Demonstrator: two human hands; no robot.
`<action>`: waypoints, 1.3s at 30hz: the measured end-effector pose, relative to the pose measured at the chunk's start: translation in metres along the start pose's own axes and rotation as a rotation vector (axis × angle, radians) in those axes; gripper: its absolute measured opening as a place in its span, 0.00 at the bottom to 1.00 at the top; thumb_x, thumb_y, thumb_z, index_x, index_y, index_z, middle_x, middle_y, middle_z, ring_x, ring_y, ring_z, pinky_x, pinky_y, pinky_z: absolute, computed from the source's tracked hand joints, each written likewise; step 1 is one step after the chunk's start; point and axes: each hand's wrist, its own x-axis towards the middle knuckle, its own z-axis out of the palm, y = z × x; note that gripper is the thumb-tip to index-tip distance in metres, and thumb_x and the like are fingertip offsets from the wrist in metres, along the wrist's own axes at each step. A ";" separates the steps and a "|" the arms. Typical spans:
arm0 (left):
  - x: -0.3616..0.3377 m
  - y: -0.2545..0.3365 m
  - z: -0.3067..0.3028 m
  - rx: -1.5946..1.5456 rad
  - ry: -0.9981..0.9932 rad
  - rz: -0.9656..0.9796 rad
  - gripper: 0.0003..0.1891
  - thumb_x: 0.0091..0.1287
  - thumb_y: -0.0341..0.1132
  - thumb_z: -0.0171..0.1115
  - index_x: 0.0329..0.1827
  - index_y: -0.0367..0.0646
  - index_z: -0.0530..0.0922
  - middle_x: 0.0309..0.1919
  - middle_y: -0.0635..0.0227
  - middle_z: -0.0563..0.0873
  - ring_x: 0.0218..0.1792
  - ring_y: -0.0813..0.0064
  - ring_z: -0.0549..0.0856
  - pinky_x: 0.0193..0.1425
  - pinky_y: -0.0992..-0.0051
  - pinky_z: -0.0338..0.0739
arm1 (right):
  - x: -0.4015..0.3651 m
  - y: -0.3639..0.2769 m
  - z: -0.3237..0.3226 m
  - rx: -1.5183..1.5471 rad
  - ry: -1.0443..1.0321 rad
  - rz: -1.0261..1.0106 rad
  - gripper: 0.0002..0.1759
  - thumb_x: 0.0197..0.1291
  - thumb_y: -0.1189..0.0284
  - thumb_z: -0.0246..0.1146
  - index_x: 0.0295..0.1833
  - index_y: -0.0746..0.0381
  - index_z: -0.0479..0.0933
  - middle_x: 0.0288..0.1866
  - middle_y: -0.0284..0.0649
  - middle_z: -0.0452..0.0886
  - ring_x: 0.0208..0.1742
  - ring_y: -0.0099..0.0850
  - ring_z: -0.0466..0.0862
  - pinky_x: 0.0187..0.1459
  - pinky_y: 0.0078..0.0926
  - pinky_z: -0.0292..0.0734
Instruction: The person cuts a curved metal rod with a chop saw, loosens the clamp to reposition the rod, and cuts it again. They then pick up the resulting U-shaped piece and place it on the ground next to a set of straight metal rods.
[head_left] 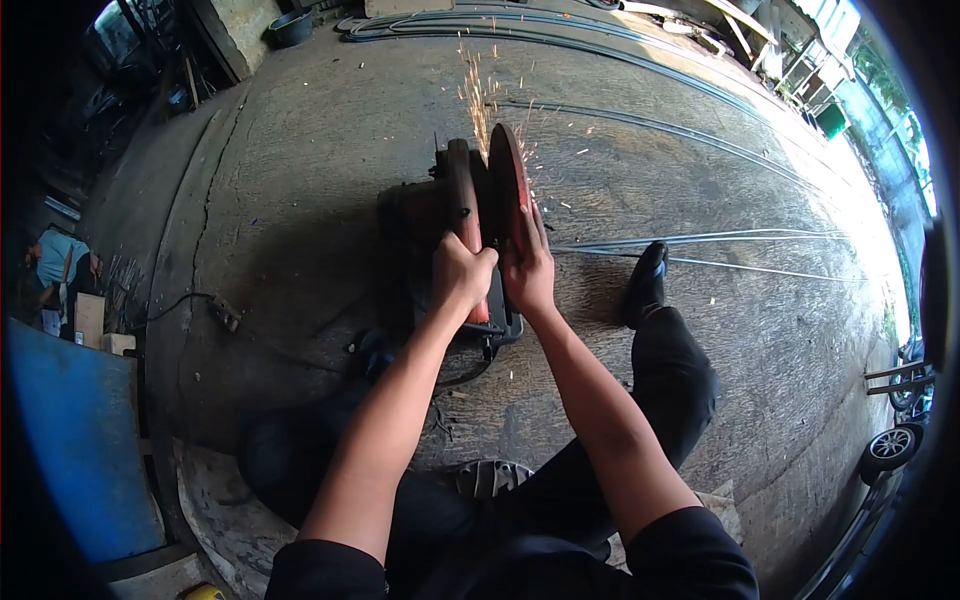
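Note:
In front of me on the floor stands a cut-off saw with a dark body and a red handle. My left hand is wrapped round the red handle. My right hand grips the lower edge of a red round disc, its fingers lying along the outer face. The disc stands upright, nearly edge-on to me, just right of the saw. Orange sparks fly forward from between the two. Where the disc meets the saw is hidden.
Long metal rods lie on the concrete floor to the right, with more bundled rods at the back. A cable plug lies left of the saw. A blue panel stands at the left, near another person. My shoe is beside the rods.

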 end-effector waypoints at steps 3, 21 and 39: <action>0.000 0.000 0.000 0.001 -0.007 -0.003 0.22 0.48 0.36 0.63 0.37 0.22 0.72 0.31 0.34 0.81 0.39 0.44 0.85 0.43 0.59 0.79 | 0.000 0.001 0.001 0.000 0.009 -0.006 0.29 0.57 0.80 0.56 0.67 0.59 0.66 0.69 0.57 0.63 0.65 0.55 0.69 0.58 0.40 0.73; -0.001 -0.001 0.001 0.027 0.031 0.020 0.21 0.46 0.36 0.62 0.34 0.22 0.73 0.25 0.43 0.81 0.30 0.55 0.86 0.35 0.63 0.78 | -0.001 -0.001 0.000 -0.033 0.015 -0.008 0.29 0.57 0.79 0.56 0.67 0.59 0.66 0.68 0.57 0.64 0.61 0.56 0.72 0.54 0.41 0.76; -0.002 -0.002 0.002 0.021 0.033 0.016 0.20 0.47 0.35 0.63 0.34 0.23 0.73 0.26 0.44 0.82 0.31 0.55 0.86 0.35 0.63 0.78 | -0.003 0.002 0.001 -0.025 0.021 -0.004 0.30 0.57 0.79 0.56 0.67 0.57 0.66 0.69 0.56 0.63 0.62 0.55 0.72 0.55 0.41 0.76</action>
